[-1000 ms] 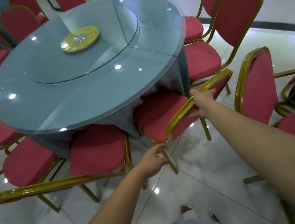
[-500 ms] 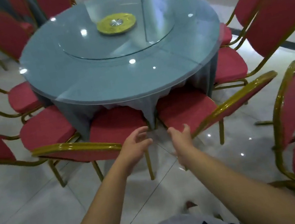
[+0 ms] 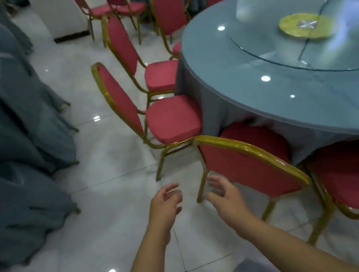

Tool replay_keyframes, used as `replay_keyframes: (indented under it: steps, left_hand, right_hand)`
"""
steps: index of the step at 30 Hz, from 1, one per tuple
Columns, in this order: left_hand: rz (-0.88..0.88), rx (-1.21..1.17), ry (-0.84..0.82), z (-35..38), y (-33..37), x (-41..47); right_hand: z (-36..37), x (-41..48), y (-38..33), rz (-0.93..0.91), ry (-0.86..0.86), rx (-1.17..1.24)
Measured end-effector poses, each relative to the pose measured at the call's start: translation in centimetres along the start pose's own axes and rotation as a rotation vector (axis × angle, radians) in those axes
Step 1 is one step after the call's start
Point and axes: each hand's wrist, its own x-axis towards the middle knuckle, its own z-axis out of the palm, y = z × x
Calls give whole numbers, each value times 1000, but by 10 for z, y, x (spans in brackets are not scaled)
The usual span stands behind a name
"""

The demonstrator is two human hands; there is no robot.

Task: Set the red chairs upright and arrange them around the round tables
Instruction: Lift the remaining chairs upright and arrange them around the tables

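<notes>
Empty hands hover just behind the nearest chair at the round bench.

The left hand (image 3: 165, 206) and right hand (image 3: 225, 197) are both loosely open, fingers slackly curled, holding nothing. Just ahead and to their right stands a red padded chair with a gold metal frame (image 3: 248, 166), upright, its seat tucked under the round glass-topped bench draped in grey cloth (image 3: 286, 93). Its top rail runs slantwise, from near the hands away to the right, and the right hand is nearer, just beside a rear leg. A neighbouring red chair (image 3: 172, 119) stands close against the rail's near corner; I cannot tell whether they touch. Open room lies leftward over the white tiled floor (image 3: 109, 177), bounded by grey-covered furniture (image 3: 3, 123).
</notes>
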Motion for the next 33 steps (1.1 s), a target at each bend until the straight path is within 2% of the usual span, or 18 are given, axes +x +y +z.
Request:
replay_keyframes:
  steps: [4, 10, 14, 17, 20, 22, 24, 27, 30, 33]
  left_hand:
    - [-31, -71, 80, -52, 0, 27]
    - [-62, -89, 174, -126, 24, 103]
    - [-77, 3, 209, -178, 67, 167]
    - [-144, 108, 161, -223, 108, 204]
    - [-114, 83, 209, -268, 153, 251]
    - [-83, 26, 327, -287, 176, 282]
    - [-75, -46, 368, -302, 190, 305]
    - [-80, -53, 264, -323, 204, 342]
    - [-104, -43, 246, -347, 220, 396]
    - [-87, -18, 197, -371, 249, 465]
  right_hand:
    - [52, 42, -20, -11, -65, -60]
    - [139, 142, -45, -6, -127, -30]
    - [203, 232, -88, -10, -127, 46]
    - [247, 294, -128, 29, -118, 102]
    - [288, 359, -169, -60, -116, 84]
    - [313, 398, -192, -100, -105, 24]
    - [336, 431, -212, -142, -113, -97]
    - [368, 484, -242, -218, -117, -291]
    - [394, 538, -268, -220, -70, -431]
    - [404, 579, -278, -203, 91, -519]
